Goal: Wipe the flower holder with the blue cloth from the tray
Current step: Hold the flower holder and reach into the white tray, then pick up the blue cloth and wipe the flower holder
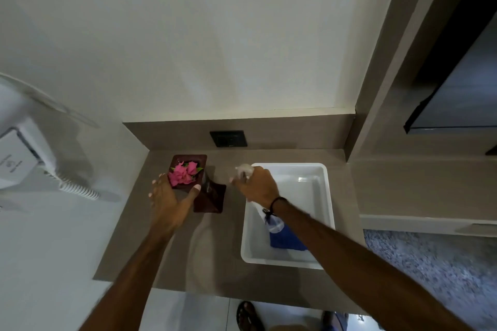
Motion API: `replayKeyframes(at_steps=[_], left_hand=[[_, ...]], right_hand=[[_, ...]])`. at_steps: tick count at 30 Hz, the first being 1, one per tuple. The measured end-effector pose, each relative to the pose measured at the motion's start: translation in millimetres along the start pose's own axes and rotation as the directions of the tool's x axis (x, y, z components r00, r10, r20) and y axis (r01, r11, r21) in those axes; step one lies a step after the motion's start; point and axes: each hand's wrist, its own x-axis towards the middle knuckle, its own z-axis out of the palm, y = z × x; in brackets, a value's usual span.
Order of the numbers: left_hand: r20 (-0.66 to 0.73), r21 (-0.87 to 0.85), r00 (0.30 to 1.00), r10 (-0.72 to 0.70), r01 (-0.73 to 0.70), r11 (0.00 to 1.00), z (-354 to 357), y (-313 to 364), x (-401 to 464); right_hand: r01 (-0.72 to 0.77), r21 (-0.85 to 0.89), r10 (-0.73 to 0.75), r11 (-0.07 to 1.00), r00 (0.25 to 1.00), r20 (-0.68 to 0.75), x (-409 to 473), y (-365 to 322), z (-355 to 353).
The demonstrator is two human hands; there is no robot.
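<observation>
The flower holder (201,161) is a dark brown square wooden box with pink flowers (184,173) in it, standing at the back left of the counter. A dark brown base piece (212,200) lies at its right foot. My left hand (166,204) grips the holder from the front, fingers on its left side and thumb on its right. My right hand (258,183) holds a clear spray bottle (274,224), whose white nozzle points left toward the holder. The blue cloth (287,240) lies folded in the white tray (290,165), partly hidden under my right forearm.
The grey counter (172,263) ends against a white wall on the left. A black wall socket (228,138) sits behind the holder. A white wall-mounted device with a coiled cord (78,191) hangs at the left. A sandalled foot (248,316) shows below the counter's front edge.
</observation>
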Motion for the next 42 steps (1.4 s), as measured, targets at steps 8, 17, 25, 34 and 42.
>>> replayKeyframes(at_steps=[8,17,25,34,42], left_hand=[[0.0,-0.001,1.0,-0.015,0.015,1.0,-0.7,-0.1,2.2],[-0.029,-0.028,0.999,-0.014,0.013,1.0,-0.6,5.0,-0.7],[-0.032,-0.086,0.998,-0.049,0.046,0.995,-0.4,8.3,-4.0],[-0.031,-0.077,0.996,-0.082,0.079,0.994,1.4,5.9,5.2],[-0.019,-0.092,0.996,-0.084,0.082,0.992,1.9,5.8,3.5]], right_hand=[[-0.093,0.118,0.102,0.989,0.992,-0.068,6.2,-11.8,19.4],[0.023,0.31,0.079,0.95,0.947,-0.313,7.4,28.9,-46.6],[0.0,0.309,0.128,0.951,0.91,-0.395,-6.4,70.1,-75.7],[-0.194,0.265,0.252,0.945,0.945,-0.207,-18.6,100.8,-72.3],[-0.343,-0.247,0.366,0.906,0.929,0.054,-70.4,125.5,-30.9]])
